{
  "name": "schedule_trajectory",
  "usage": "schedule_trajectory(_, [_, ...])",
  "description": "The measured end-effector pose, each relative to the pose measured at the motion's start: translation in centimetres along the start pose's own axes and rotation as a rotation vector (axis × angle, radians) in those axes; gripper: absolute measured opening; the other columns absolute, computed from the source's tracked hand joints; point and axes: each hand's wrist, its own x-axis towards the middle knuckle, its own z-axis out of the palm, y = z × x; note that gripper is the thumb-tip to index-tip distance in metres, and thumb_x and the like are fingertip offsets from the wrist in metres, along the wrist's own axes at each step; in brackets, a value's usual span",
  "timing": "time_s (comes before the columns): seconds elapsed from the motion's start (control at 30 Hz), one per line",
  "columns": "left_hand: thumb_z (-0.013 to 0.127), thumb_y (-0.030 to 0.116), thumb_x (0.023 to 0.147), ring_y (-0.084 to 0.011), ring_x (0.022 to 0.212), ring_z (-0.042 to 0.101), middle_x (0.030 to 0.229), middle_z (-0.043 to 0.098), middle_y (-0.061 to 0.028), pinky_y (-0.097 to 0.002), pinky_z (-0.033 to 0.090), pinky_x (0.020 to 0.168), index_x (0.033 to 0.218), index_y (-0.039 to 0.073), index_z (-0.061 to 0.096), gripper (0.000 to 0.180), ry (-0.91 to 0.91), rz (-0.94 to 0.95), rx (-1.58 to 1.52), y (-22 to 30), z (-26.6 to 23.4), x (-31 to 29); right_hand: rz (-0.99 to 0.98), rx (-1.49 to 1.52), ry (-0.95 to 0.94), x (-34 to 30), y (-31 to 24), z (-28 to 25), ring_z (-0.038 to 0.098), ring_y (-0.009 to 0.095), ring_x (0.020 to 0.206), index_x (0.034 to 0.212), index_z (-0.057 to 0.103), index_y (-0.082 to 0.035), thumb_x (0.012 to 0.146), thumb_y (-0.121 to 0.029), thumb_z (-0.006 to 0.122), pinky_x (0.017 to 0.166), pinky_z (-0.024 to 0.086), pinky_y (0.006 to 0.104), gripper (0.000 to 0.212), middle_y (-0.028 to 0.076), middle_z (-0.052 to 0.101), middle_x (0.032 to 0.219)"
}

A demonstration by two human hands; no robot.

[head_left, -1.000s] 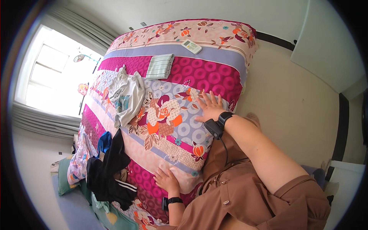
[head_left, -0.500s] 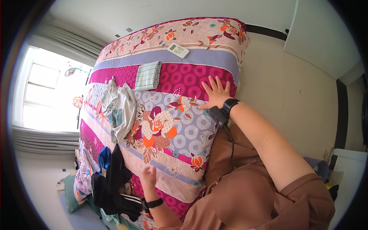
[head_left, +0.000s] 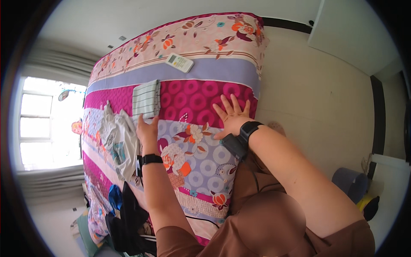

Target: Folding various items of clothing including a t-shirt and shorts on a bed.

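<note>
A folded pale green striped cloth (head_left: pixel 146 99) lies on the magenta band of the bed cover. My left hand (head_left: pixel 147 130) is at its near edge, thumb and a finger apart; whether they touch the fabric is unclear. A crumpled white T-shirt (head_left: pixel 122 145) with a grey-green print spreads just left of that hand. On the right, my right hand (head_left: pixel 233 118) rests on the patterned bed cover (head_left: pixel 197 167) near the bed's edge, its fingers spread wide. Both wrists wear black straps, and a dark box hangs at the right one.
Beyond the folded cloth lies a white remote control (head_left: pixel 180 62). Dark clothes (head_left: pixel 128 222) and a blue item (head_left: pixel 114 197) are heaped at the lower left. A bright window (head_left: pixel 40 115) with grey curtains (head_left: pixel 55 60) stands left; tiled floor (head_left: pixel 308 85) runs along the right.
My left hand has moved forward from the near part of the bed to the folded cloth. My right hand stays spread on the cover. The view has shifted slightly.
</note>
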Motion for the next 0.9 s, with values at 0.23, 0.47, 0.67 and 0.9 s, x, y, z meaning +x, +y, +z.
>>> schedule_trajectory(0.23, [0.06, 0.033, 0.079, -0.0378, 0.087, 0.061, 0.091, 0.065, -0.0207, -0.0446, 0.046, 0.079, 0.102, 0.004, 0.064, 0.037, -0.029, -0.028, -0.003, -1.7, 4.5, 4.1, -0.004, 0.037, 0.009, -0.1, 0.2, -0.1, -0.013, 0.036, 0.14, 0.148, 0.011, -0.024, 0.066, -0.07, 0.061, 0.1, -0.004, 0.0706, 0.107, 0.012, -0.01, 0.154])
schedule_trajectory(0.47, [0.052, 0.022, 0.086, -0.0184, 0.054, 0.06, 0.064, 0.061, -0.0119, -0.0276, 0.047, 0.049, 0.076, -0.004, 0.057, 0.028, -0.04, -0.353, -0.628, -6.0, -2.9, 0.7, 0.008, 0.018, 0.049, -0.3, 0.0, 0.2, -0.011, 0.035, 0.141, 0.148, 0.009, -0.025, 0.071, -0.065, 0.06, 0.102, -0.001, 0.0693, 0.101, 0.009, -0.008, 0.154])
schedule_trajectory(0.67, [0.053, 0.018, 0.089, -0.0079, 0.054, 0.053, 0.065, 0.058, -0.0034, -0.0216, 0.044, 0.051, 0.084, -0.001, 0.055, 0.02, 0.127, -0.193, -0.51, -9.1, -17.3, -8.9, -0.011, 0.014, 0.1, -0.3, -0.2, 0.9, -0.014, 0.037, 0.139, 0.148, 0.007, -0.022, 0.063, -0.066, 0.066, 0.101, -0.002, 0.0709, 0.112, 0.013, -0.01, 0.154])
schedule_trajectory(0.9, [0.056, 0.011, 0.088, -0.0027, 0.058, 0.038, 0.066, 0.048, 0.005, -0.0197, 0.029, 0.051, 0.09, -0.001, 0.06, 0.012, 0.248, -0.198, -0.202, -12.5, -31.5, -22.2, -0.006, -0.066, 0.208, -1.3, -0.4, 1.6, -0.008, 0.032, 0.142, 0.148, 0.01, -0.026, 0.064, -0.07, 0.062, 0.105, 0.002, 0.0666, 0.108, 0.007, -0.004, 0.155])
